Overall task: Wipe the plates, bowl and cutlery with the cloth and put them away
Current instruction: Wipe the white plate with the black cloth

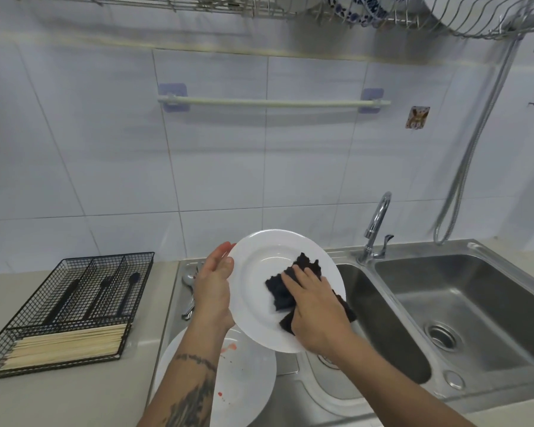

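My left hand (214,289) grips the left rim of a white plate (259,272), holding it tilted above the sink's drainboard. My right hand (316,315) presses a dark cloth (279,292) flat against the plate's face, on its right half. Below, a second white plate (244,377) with red smears lies on the drainboard, partly hidden by my left forearm. Metal spoons (188,280) lie behind my left hand, mostly covered by it.
A black wire cutlery tray (74,303) with dark utensils and wooden chopsticks (65,345) stands on the counter at left. A double steel sink (475,303) with a faucet (376,226) lies to the right. A wire dish rack (383,13) with plates hangs overhead.
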Demonstrator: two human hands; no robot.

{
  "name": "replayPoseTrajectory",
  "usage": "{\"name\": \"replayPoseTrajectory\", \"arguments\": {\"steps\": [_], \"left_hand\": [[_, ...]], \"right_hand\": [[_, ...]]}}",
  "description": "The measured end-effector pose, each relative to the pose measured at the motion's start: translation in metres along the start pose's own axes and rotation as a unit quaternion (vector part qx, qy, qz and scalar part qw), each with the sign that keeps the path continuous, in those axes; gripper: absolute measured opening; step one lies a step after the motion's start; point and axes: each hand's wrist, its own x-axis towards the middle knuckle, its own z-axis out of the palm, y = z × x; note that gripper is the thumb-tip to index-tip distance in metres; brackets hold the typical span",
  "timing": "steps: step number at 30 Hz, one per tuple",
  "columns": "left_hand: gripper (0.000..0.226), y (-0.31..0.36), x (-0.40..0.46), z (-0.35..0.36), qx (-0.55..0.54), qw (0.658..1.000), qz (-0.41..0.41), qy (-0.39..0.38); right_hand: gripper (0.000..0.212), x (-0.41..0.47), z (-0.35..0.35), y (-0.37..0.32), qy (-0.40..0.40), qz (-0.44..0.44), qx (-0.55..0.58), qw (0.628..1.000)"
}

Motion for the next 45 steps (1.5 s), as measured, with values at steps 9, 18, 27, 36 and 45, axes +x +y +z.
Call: {"name": "replayPoseTrajectory", "arguments": {"steps": [9,18,27,36,45], "left_hand": [[0.032,-0.005,-0.006,0.023,0.036,0.998,-0.021,-0.054],[0.031,0.007,-0.004,0.012,0.028,0.999,-0.009,-0.045],[0.03,0.022,0.008,0.011,0.017,0.999,0.014,0.031],[0.032,0.017,0.033,0.021,-0.105,0.971,-0.067,0.205],[0.029,-0.008,0.027,-0.003,0.107,0.99,-0.031,0.089]], "right_hand": [[0.06,0.001,0.004,-0.031,0.02,-0.134,0.117,0.984],[0.064,0.046,-0.009,0.022,0.105,-0.069,-0.086,0.988],[0.062,0.023,-0.012,0.024,0.033,-0.047,-0.071,0.996],[0.062,-0.015,-0.006,-0.015,0.111,-0.151,0.068,0.98],[0.048,0.017,-0.017,0.017,0.186,-0.122,0.04,0.974]]}}
